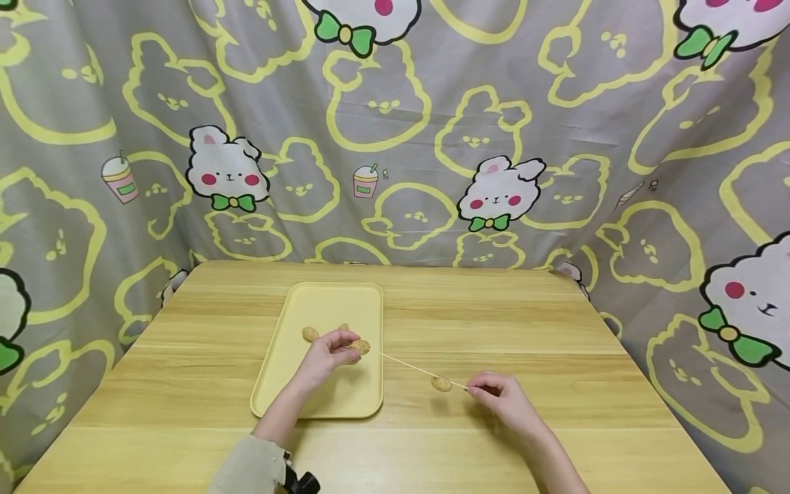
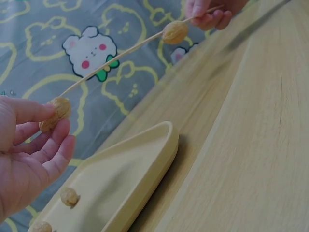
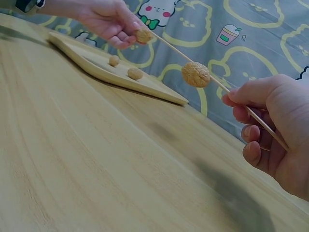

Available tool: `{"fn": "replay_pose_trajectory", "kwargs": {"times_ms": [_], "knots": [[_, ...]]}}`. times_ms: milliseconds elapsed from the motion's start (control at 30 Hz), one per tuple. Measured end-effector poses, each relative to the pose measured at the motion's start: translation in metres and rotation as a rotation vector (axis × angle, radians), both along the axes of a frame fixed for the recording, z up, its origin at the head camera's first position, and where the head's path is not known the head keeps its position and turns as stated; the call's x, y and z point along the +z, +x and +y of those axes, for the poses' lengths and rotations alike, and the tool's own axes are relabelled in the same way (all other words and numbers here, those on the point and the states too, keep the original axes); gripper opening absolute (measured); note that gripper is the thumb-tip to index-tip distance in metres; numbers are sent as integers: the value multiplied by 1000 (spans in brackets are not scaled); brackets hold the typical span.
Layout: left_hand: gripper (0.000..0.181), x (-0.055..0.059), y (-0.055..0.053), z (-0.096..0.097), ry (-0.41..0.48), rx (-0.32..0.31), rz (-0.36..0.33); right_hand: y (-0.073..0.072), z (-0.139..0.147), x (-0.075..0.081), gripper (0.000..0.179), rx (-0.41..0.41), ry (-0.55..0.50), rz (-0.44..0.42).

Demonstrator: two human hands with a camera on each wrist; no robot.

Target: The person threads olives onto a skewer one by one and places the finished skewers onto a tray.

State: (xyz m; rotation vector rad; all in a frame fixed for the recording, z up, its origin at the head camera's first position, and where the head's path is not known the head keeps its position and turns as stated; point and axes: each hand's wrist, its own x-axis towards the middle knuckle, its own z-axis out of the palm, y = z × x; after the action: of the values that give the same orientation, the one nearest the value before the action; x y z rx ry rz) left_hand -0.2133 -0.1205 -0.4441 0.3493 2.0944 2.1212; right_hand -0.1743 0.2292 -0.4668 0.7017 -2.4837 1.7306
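My right hand (image 1: pixel 503 398) grips a thin wooden skewer (image 1: pixel 407 365), its shaft running back along the palm in the right wrist view. One wrinkled golden-brown ball (image 3: pixel 195 74), like a fried meatball, is threaded on the skewer a short way ahead of the right fingertips. Above the tray, my left hand (image 1: pixel 327 357) pinches a second brown ball (image 2: pixel 58 113) between thumb and fingers. The skewer's far end meets this ball; how deep it goes is hidden. Two more balls lie on the yellow tray (image 1: pixel 336 401), one at its left side (image 1: pixel 310 334) and another partly behind the left hand.
The tray stands on a wood-grain table (image 1: pixel 469 453), left of the middle. A grey curtain (image 1: pixel 420 82) with rabbit prints hangs behind the table and along both sides. A dark device (image 1: pixel 301 480) is strapped to the left wrist by the sleeve (image 1: pixel 247 466).
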Motion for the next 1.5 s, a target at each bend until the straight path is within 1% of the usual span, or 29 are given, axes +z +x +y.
{"fn": "replay_pose_trajectory", "kwargs": {"times_ms": [200,367,467,600,633,733,833,867,1033,1133,1367,1433,1500], "knots": [[35,-2,1,-2,29,-20,-14,0,2,-4,8,-1,20,8],[34,-3,0,-1,39,-18,-3,0,3,-6,10,14,17,4],[34,-4,-1,-1,44,-14,3,0,3,-5,11,15,16,-3],[36,-4,-1,1,53,-24,-5,0,3,-5,12,12,15,-12],[36,-4,-1,1,53,-26,-9,2,1,-1,11,9,17,-18],[37,-3,-2,2,45,-33,-11,2,1,0,12,8,24,-21],[38,-2,-1,3,54,-39,-1,1,1,0,12,12,23,-16],[38,-2,-1,3,65,-44,5,0,2,-3,12,15,15,-11],[38,-2,-1,5,139,-82,30,1,0,-3,11,11,-28,-17],[38,-2,-2,6,169,-93,46,1,-1,-4,11,13,-43,-14],[35,0,0,11,181,-103,80,0,-3,-6,9,33,-50,7],[35,1,1,13,179,-107,78,1,-4,-3,8,38,-53,-2],[35,1,1,14,181,-109,74,2,-7,2,8,43,-58,-14]]}}
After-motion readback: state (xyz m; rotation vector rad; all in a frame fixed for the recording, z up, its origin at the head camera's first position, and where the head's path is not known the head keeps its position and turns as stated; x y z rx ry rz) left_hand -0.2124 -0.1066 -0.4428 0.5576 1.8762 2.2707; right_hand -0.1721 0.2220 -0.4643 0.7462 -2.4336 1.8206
